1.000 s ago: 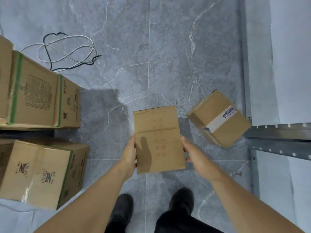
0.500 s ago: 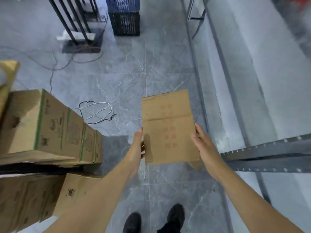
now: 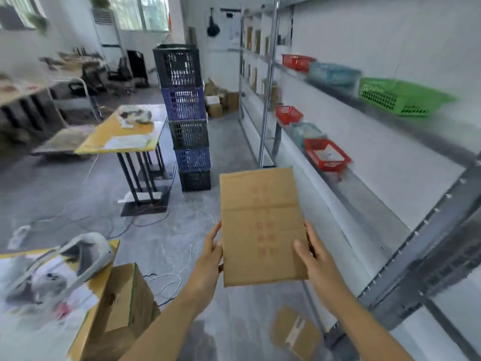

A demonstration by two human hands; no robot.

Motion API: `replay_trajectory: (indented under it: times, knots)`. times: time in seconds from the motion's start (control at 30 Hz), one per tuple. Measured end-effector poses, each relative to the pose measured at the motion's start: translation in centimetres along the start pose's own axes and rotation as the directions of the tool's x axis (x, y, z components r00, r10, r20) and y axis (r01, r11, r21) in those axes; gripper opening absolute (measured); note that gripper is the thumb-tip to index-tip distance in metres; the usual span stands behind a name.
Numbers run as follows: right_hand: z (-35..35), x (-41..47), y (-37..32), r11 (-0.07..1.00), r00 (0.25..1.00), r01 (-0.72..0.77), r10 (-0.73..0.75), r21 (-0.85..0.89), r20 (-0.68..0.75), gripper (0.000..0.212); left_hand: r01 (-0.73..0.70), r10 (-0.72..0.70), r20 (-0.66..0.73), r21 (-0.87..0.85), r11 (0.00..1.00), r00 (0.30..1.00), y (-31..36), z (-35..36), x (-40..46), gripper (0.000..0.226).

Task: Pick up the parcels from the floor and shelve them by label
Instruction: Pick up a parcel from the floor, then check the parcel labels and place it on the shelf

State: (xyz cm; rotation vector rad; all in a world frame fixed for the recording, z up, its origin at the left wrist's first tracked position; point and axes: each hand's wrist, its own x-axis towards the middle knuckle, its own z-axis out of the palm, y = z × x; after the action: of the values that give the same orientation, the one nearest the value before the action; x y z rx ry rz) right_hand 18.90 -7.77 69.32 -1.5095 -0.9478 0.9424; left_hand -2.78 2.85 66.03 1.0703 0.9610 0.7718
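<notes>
One rack (image 3: 429, 246): grey metal shelving along the right wall, its levels carrying coloured baskets, with a green basket (image 3: 395, 99) higher up and a red basket (image 3: 326, 155) lower down.
Held parcel (image 3: 263, 227): flat brown cardboard box, off the floor, upright between both hands, just left of the rack; the red print on its face is too blurred to read.
Floor parcel (image 3: 295, 332): brown box with a pale label strip, lying below the held parcel near the rack's foot; not yet collected.
Left hand (image 3: 208, 259): grasps the held parcel's lower left edge, fingers curled round it.
Right hand (image 3: 315, 256): grasps the lower right edge, thumb on the front face.
Step in hand: probably checking the label and choosing a shelf.
Next move: calls for a turn right towards the rack and a level slide-in; which level or basket cannot be told.
</notes>
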Motion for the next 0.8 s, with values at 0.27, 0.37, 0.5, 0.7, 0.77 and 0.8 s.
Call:
replay_trajectory:
  times: [0.27,0.37,0.5,0.7,0.77,0.8]
  knots:
    - [-1.5,-2.8,-2.6,0.993,0.999,0.049,-0.047,0.108,-0.023,0.054,0.011,-0.013,0.105,0.012,1.000,0.994,2.0,0.2,-3.2,0.085]
    - [-2.2,-3.8,-2.6,0.987,0.998,0.044,-0.037,0.154,-0.049,0.052,0.017,-0.025,0.158,0.049,0.999,0.987,2.2,0.3,-4.3,0.109]
    - [-3.2,-4.6,-3.3,0.993,0.991,0.122,-0.121,0.009,-0.056,0.050,-0.034,0.031,0.105,0.029,0.999,0.994,3.1,0.4,-4.8,0.109]
    - [-2.5,-4.5,-4.4,0.995,0.991,0.087,-0.082,-0.043,0.104,0.054,-0.025,0.033,0.174,-0.045,0.999,0.984,5.2,2.9,-6.4,0.065]
    - [-2.8,-4.3,-4.3,0.997,0.978,0.066,-0.071,0.034,0.197,0.073,-0.018,0.017,0.178,0.003,1.000,0.984,4.9,2.9,-6.4,0.064]
    - [-3.0,-4.3,-4.4,0.997,0.974,0.056,-0.065,0.048,0.218,0.080,-0.014,0.011,0.178,0.015,1.000,0.984,4.9,2.9,-6.4,0.060]
